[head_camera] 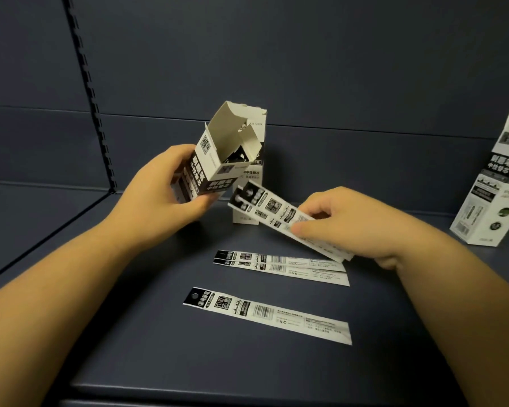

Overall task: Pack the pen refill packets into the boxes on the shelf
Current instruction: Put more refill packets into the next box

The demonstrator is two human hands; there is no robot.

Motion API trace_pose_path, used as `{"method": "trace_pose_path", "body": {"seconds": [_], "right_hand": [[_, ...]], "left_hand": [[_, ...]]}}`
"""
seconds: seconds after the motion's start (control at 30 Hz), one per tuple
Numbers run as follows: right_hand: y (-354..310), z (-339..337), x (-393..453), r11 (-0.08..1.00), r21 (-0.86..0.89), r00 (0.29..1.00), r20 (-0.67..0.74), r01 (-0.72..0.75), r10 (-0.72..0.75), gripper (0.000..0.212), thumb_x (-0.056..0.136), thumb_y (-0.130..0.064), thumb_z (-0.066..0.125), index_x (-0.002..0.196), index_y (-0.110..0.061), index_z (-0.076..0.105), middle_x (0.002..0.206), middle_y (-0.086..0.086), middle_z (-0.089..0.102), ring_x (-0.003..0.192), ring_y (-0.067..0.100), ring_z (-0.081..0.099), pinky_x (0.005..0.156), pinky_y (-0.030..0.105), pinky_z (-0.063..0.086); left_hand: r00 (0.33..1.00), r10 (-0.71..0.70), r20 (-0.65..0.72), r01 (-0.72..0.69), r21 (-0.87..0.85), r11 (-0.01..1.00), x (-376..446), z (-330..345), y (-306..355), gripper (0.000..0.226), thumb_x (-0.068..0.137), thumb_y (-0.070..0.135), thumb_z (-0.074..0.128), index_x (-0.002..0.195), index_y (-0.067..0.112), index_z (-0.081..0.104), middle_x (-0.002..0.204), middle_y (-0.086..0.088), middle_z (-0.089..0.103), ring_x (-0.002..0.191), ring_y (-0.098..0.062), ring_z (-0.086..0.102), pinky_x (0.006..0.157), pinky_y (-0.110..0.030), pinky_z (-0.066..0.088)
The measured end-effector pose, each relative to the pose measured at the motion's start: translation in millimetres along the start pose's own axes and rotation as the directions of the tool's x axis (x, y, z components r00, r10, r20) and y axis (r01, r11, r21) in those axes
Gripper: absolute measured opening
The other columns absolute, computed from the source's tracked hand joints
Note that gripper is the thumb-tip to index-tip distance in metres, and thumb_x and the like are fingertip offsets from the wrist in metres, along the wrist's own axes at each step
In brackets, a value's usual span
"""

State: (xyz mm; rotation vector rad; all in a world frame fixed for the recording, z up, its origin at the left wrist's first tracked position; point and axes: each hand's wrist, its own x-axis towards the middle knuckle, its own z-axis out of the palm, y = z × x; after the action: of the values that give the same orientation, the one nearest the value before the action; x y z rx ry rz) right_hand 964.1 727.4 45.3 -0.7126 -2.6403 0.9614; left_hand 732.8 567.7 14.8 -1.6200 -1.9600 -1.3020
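Nearest, one refill packet [266, 315] flat on shelf [159, 362]. Just beyond, at 12 o'clock, two overlapping packets [281, 267]. Right hand [347, 227] pinches a small stack of packets [276, 212], tips toward 10 o'clock. Left hand [165, 186] grips open box [218, 160], tilted, flaps up. Second box [252, 177] upright behind; third box [494, 183] at 2 o'clock.

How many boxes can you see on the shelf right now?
3: an open box tilted in the left hand, an upright box partly hidden behind it, and a leaning box at the right edge, partly out of frame.
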Motion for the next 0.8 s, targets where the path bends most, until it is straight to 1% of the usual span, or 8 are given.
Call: {"method": "trace_pose_path", "body": {"seconds": [0.07,0.13,0.23,0.33,0.4,0.57,0.7,0.8], "right_hand": [[1,-3,0,0.991,0.13,1.0,-0.015,-0.022,0.024,0.013,0.093,-0.03,0.068,0.088,-0.033,0.08,0.091,-0.008,0.078,0.091,0.018,0.074,0.092,0.049,0.058],[2,-7,1,0.961,0.275,0.998,-0.052,-0.026,0.042,0.012,0.094,-0.025,0.068,0.095,-0.028,0.08,0.095,-0.003,0.079,0.095,0.022,0.075,0.095,0.051,0.057],[4,-10,4,0.883,0.47,0.991,-0.119,0.002,0.06,0.013,0.094,-0.015,0.068,0.097,-0.019,0.079,0.098,0.0,0.079,0.092,0.019,0.075,0.095,0.044,0.057],[4,-11,4,0.809,0.587,0.994,-0.095,0.007,0.061,0.013,0.094,-0.009,0.066,0.1,-0.013,0.077,0.097,0.006,0.079,0.088,0.018,0.075,0.082,0.034,0.058],[4,-12,3,0.771,0.637,0.996,-0.068,-0.006,0.065,0.013,0.094,-0.008,0.065,0.103,-0.01,0.075,0.098,0.008,0.079,0.091,0.02,0.076,0.079,0.031,0.057],[2,-10,3,0.726,0.687,0.995,-0.076,0.001,0.071,0.012,0.095,-0.01,0.065,0.102,-0.009,0.074,0.099,0.01,0.079,0.096,0.022,0.076,0.084,0.036,0.056],[1,-9,2,0.718,0.695,0.991,-0.123,0.046,0.055,0.014,0.095,-0.013,0.064,0.103,-0.01,0.075,0.101,0.01,0.079,0.098,0.022,0.075,0.085,0.035,0.055],[-1,-9,2,0.689,0.717,0.979,-0.197,0.105,0.055,0.015,0.096,-0.014,0.064,0.105,-0.008,0.074,0.1,0.01,0.078,0.097,0.022,0.073,0.083,0.031,0.055]], "left_hand": [[1.0,-0.004,-0.002,0.004,-0.009,1.0,0,0,0,0.058,0.08,0.031,0.08,0.126,0.043,0.046,0.116,0.035,0.055,0.107,0.018,0.054,0.084,0.002,0.039],[1.0,-0.013,-0.001,0.013,-0.019,1.0,0,0,1,0.058,0.081,0.031,0.08,0.126,0.043,0.046,0.115,0.034,0.055,0.105,0.02,0.053,0.082,0.002,0.039],[1.0,-0.023,-0.004,0.023,-0.025,0.999,0,-1,1,0.058,0.081,0.03,0.08,0.125,0.043,0.045,0.115,0.033,0.055,0.104,0.022,0.052,0.082,0.003,0.039],[1.0,-0.024,-0.004,0.023,-0.023,0.999,0,-1,3,0.058,0.08,0.029,0.081,0.125,0.042,0.046,0.114,0.034,0.055,0.103,0.024,0.052,0.08,0.004,0.038],[1.0,-0.024,-0.003,0.024,-0.024,0.999,0,-1,4,0.058,0.08,0.028,0.081,0.124,0.041,0.046,0.112,0.034,0.054,0.101,0.026,0.051,0.078,0.005,0.037],[1.0,-0.013,0.02,0.013,0.009,1.0,-1,-1,6,0.058,0.08,0.033,0.08,0.125,0.045,0.046,0.112,0.038,0.053,0.105,0.024,0.051,0.08,0.002,0.039],[0.999,0.001,0.032,-0.002,0.035,0.999,-1,-3,6,0.06,0.08,0.031,0.081,0.126,0.046,0.046,0.112,0.038,0.053,0.106,0.022,0.05,0.082,0.003,0.038],[0.999,0.007,0.036,-0.009,0.053,0.999,0,-3,4,0.06,0.08,0.03,0.082,0.127,0.045,0.048,0.117,0.035,0.054,0.11,0.017,0.052,0.085,0.002,0.039]]}}
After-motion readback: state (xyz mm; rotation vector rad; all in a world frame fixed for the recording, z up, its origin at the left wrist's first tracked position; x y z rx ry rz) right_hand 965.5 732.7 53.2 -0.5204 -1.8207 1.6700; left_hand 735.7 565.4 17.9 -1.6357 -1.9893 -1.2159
